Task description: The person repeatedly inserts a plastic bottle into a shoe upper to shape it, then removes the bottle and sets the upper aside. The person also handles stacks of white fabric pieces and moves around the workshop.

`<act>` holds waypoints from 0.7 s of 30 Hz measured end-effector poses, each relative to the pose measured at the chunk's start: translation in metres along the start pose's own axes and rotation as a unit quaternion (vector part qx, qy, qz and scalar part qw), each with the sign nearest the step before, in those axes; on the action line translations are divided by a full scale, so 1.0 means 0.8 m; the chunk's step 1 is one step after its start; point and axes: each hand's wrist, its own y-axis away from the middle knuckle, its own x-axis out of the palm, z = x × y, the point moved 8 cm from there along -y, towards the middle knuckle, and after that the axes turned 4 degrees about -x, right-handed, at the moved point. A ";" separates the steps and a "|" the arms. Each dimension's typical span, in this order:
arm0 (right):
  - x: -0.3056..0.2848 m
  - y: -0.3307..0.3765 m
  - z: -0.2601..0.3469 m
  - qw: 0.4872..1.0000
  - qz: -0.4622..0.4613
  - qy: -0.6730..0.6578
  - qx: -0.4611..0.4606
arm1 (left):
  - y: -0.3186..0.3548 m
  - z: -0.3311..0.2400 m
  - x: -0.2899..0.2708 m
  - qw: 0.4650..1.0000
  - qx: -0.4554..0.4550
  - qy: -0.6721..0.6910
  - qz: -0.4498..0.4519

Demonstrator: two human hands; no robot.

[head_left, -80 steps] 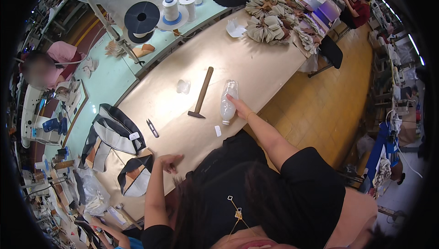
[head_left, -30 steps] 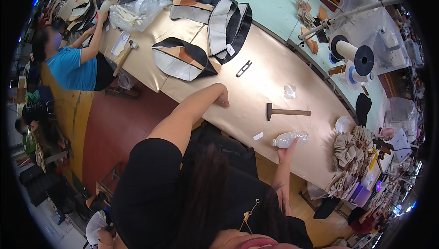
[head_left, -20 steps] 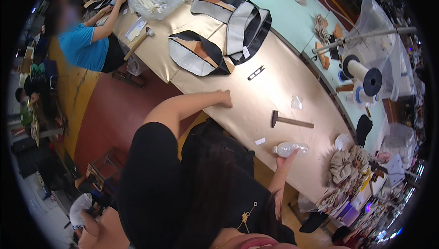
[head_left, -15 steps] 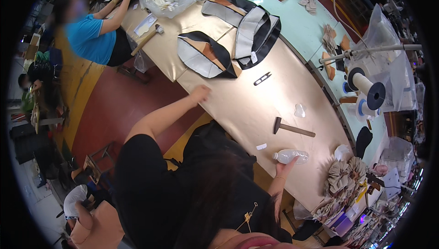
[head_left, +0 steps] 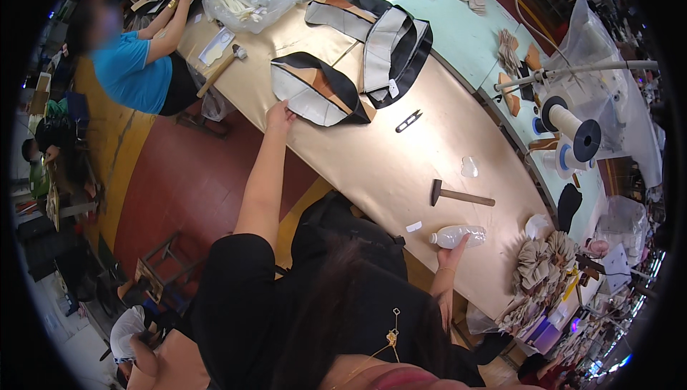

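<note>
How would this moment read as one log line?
left hand: at edge of grey-and-black piece | right hand: holding clear bottle | on table: hammer, snips

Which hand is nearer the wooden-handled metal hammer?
Right hand: holding the clear plastic bottle, just below the hammer in the picture. Left hand: farther away, at the grey-and-black sewn panel.
</note>
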 end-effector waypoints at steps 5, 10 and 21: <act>-0.006 -0.002 -0.001 1.000 -0.016 -0.012 -0.010 | 0.053 0.033 -0.033 0.997 -0.052 0.048 0.040; -0.004 0.003 0.001 0.999 -0.015 -0.024 -0.019 | 0.114 0.023 -0.070 0.996 -0.079 0.016 -0.046; -0.002 0.001 0.006 0.998 -0.043 -0.052 0.001 | 0.067 -0.003 0.270 0.791 0.267 -0.550 -0.016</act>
